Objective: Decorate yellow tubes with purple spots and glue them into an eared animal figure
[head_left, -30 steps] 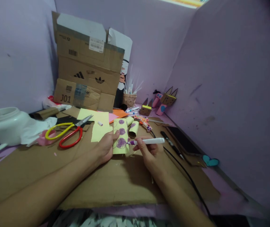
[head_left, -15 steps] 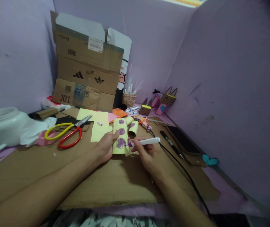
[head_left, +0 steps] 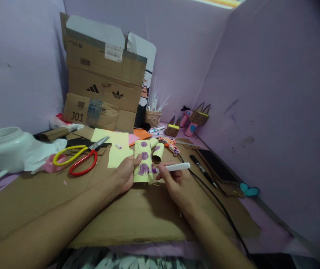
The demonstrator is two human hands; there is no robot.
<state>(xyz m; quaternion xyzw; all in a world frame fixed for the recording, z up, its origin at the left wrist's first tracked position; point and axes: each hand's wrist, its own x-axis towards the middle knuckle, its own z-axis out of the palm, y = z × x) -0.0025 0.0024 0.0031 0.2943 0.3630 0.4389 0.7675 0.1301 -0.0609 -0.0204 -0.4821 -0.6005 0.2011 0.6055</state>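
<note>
My left hand grips the left side of a yellow paper piece marked with purple spots, its thumb on the front. In my right hand is a white marker, held between thumb and fingers. The marker's purple end points left and meets the paper's right edge beside the lowest spot. Just behind the piece lies a short yellow roll with a purple mark. The marker cap rests on a yellow sheet behind my left hand.
Scissors and a white pot are on the left. A glue gun lies behind, its black cable running down the right, near a black pen and a phone. Folded cardboard stands at the back.
</note>
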